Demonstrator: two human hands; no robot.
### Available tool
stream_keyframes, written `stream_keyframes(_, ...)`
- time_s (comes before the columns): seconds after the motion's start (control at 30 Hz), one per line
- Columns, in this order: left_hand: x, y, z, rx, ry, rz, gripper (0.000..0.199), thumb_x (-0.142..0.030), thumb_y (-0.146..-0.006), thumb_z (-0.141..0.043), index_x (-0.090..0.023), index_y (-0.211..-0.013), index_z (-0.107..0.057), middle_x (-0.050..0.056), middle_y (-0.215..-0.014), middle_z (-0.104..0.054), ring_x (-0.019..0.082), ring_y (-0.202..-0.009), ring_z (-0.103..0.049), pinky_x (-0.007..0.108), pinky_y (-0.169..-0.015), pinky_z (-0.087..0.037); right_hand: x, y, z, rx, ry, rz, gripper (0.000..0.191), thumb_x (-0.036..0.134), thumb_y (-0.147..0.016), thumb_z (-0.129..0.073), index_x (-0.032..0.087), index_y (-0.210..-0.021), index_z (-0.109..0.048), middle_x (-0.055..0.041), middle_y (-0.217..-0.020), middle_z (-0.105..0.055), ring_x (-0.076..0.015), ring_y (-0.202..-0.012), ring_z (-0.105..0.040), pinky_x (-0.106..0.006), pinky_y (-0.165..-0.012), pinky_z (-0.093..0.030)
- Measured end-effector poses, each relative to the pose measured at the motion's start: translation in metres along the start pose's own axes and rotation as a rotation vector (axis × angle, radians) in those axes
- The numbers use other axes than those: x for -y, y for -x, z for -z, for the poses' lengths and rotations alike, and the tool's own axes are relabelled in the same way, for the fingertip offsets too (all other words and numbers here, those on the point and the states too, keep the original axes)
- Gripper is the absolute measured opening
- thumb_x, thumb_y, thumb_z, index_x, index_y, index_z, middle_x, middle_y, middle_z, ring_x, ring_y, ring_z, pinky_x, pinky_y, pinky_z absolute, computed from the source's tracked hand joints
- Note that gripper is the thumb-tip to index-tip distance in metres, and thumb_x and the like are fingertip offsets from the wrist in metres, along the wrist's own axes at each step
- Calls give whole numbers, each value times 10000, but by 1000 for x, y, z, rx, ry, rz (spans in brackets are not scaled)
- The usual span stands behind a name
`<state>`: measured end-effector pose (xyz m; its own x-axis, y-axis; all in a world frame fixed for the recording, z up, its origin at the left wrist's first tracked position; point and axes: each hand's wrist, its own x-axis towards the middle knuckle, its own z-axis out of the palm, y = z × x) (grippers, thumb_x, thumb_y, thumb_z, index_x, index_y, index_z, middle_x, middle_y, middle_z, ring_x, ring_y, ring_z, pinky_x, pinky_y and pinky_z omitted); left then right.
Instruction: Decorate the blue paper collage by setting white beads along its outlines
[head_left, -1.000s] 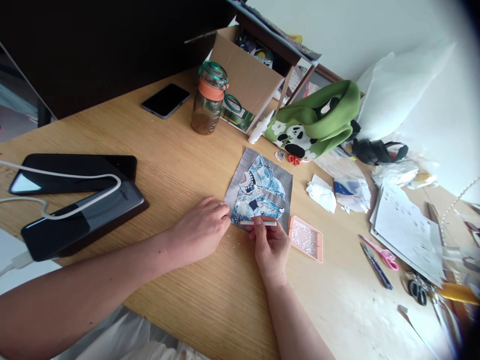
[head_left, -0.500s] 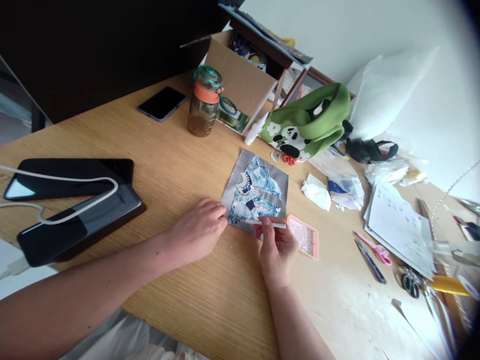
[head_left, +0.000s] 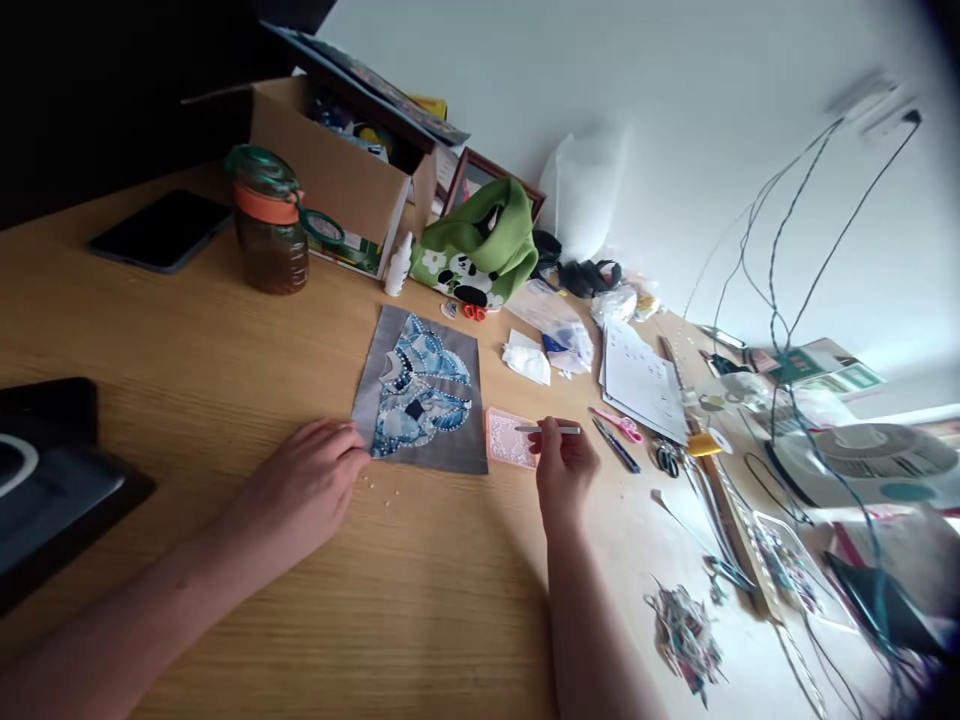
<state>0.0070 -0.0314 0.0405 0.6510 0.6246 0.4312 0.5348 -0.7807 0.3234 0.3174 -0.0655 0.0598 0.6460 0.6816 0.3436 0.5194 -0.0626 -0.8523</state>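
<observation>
Hands first: the right hand (head_left: 564, 478) pinches a thin pale stick (head_left: 568, 430), and the stick's tip is over the pink tray (head_left: 490, 438) of tiny beads (head_left: 507, 444). Just before, that stick was over the bottom edge of the gray cloth (head_left: 457, 458), so the hand has moved away from the cloth to the beads. To me, that means the work on the cloth has stopped for a bit, and the beads matter now. I can't tell if the tip touches one. The left hand (head_left: 307, 490) has bent fingers at the cloth's near left corner, the same as before, but I can't tell if it grips the corner. The cloth lies flat on the table (head_left: 405, 610), with its blue patch (head_left: 439, 412) facing up and the tray just beside it. Some loose beads (head_left: 387, 503) sit near the left hand. The view has turned too: the dark phone (head_left: 45, 510) is cut off at the left side, and a pile of scraps (head_left: 684, 635) shows on the right.
</observation>
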Motion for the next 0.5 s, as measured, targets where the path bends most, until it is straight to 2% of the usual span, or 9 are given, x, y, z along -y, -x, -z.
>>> stream_keyframes(0.1,1,1,0,1,-11,-12,294,-25,-914,-407,-147,-948,-672,94,-1068,-647,248,-1053,-590,426,-962,-481,-17,4,1,39,113,0,364,520,-858,-588,183,-720,-610,-13,-591,-652,-150,-532,-590,-259,-539,-451)
stream_keyframes(0.2,2,2,0,-3,-20,-19,302,-32,-925,-392,-142,-955,-671,93,-1058,-648,249,-1060,-588,429,-957,-486,-23,6,1,72,193,35,372,515,-880,-554,191,-708,-615,-14,-597,-663,-157,-550,-605,-260,-565,-450)
stream_keyframes(0.5,5,0,-1,-4,-11,-14,303,-72,-943,-384,-144,-974,-677,89,-1053,-658,252,-1067,-596,431,-947,-506,-28,5,2,122,183,58,358,488,-898,-534,191,-711,-606,-2,-582,-646,-144,-521,-581,-246,-539,-426)
